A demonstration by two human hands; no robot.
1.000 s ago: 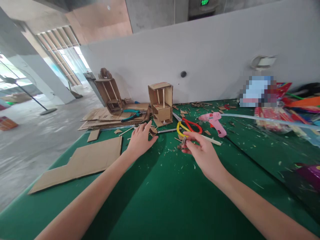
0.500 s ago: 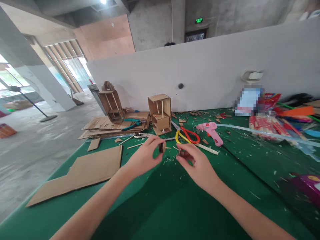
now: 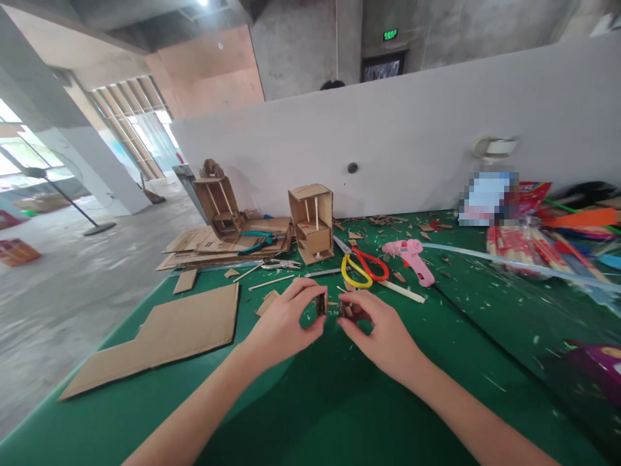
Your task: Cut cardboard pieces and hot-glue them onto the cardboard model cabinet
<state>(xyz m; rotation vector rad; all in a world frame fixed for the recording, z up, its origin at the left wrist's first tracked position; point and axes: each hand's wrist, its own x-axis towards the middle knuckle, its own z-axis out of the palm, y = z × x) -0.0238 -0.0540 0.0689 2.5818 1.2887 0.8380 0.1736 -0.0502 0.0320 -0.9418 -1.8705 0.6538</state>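
Between thumb and fingers, my left hand pinches a small round cardboard wheel with dark edges; a short thin stick juts from it to the right. Facing it, my right hand is closed on another small cardboard piece, its shape largely covered by the fingers. The two pieces are a small gap apart, held above the green table. Just beyond my hands lie yellow-and-red-handled scissors and a cardboard scrap.
An open cardboard box with sticks stands behind my hands, a second cardboard frame to its left. Teal pliers rest on stacked cardboard. A pink glue gun lies right; a cut cardboard sheet lies left.
My hands have come closer together, so the gap between the two cardboard pieces is smaller. The left hand moved slightly right and down, and the wheel turned more edge-on.
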